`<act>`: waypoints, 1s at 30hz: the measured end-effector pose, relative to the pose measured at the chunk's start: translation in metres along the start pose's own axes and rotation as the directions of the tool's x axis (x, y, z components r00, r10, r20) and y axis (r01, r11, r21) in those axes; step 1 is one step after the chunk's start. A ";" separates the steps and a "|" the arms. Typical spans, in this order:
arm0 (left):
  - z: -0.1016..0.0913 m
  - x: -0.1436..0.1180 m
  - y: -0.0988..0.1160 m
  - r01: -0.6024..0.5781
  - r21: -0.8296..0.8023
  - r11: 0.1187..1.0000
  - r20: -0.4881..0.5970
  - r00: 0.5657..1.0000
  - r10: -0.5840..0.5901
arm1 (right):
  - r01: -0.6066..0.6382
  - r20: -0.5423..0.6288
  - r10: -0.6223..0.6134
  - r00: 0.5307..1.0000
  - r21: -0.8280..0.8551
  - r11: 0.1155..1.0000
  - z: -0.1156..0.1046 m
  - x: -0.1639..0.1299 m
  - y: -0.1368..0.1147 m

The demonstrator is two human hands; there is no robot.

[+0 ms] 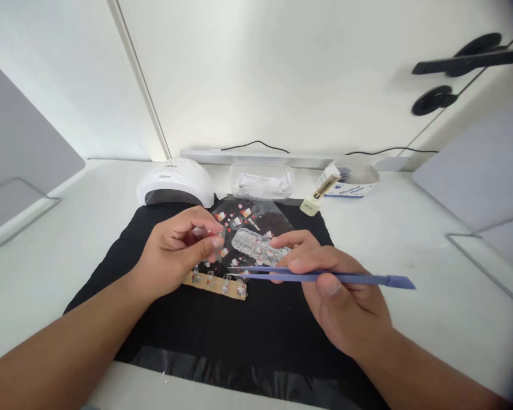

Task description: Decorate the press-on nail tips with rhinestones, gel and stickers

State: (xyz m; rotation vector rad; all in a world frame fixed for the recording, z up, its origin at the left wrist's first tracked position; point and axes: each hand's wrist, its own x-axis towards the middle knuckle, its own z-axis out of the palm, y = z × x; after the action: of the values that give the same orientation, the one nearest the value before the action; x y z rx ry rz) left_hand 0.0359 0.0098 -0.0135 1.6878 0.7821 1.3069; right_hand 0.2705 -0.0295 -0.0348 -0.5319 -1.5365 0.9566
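My left hand (180, 245) is closed in a pinch at the left edge of a clear sticker sheet (277, 213) printed with small red and white figures. Blue-purple tweezers (325, 277) lie across the fingers of my right hand (340, 290), gripped by thumb and fingers. Their fine tips point left, just above a tan strip (216, 288). Several clear nail tips (211, 279) with red and white decoration stand along that strip, its left end hidden by my left hand. A clear case of small shiny pieces (252, 245) lies close to my right fingertips, partly covered by them.
A black mat (222, 341) covers the middle of the white table (410, 239). Behind it stand a white nail lamp (177, 179), a clear plastic box (263, 183), a polish bottle (318, 196) with a gold cap, and an alcohol pad box (354, 185). A black cable (256, 143) runs along the back.
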 end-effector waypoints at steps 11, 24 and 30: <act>0.001 -0.004 0.002 0.018 0.006 1.000 0.049 0.999 -0.018 | -0.003 -0.093 0.009 0.996 0.062 0.998 0.004 0.003 -0.004; 0.000 -0.009 -0.001 0.052 0.006 0.999 0.200 0.978 -0.052 | 0.029 -0.208 0.006 0.978 0.163 0.986 0.007 0.005 -0.004; 0.004 -0.010 0.001 0.041 0.012 0.999 0.188 0.981 -0.042 | 0.105 -0.206 -0.082 0.975 0.104 0.989 0.006 0.004 0.000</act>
State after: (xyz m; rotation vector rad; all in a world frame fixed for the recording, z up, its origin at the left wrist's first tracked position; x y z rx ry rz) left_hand 0.0372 0.0004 -0.0175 1.7625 0.7080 1.0981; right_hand 0.2640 -0.0277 -0.0318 -0.4560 -1.3057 0.8839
